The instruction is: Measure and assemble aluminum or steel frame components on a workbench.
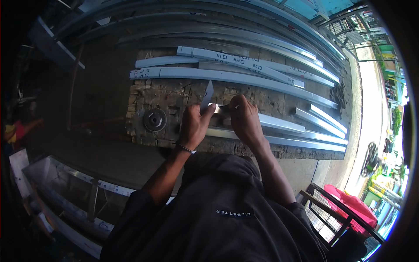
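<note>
Over the near part of a worn wooden workbench, both hands are closed around a short shiny metal piece [214, 107]. My left hand [194, 124], with a dark beaded bracelet at the wrist, pinches its left end between thumb and fingers. A pale, pointed strip [208, 93] sticks up beside that thumb; whether it is film or part of the metal I cannot tell. At the right end, the curled fingers of my right hand [245, 120] grip the piece and hide much of it. A round grinding disc [155, 119] lies left of my left hand.
Long film-wrapped metal tubes [244, 83] lie across the bench [174, 94] beyond my hands. Bare shiny tubes [283, 124] lie at the right, some under my right forearm. A metal frame [94, 196] stands lower left; a pink cover [351, 205] is at lower right. Someone is at the far left.
</note>
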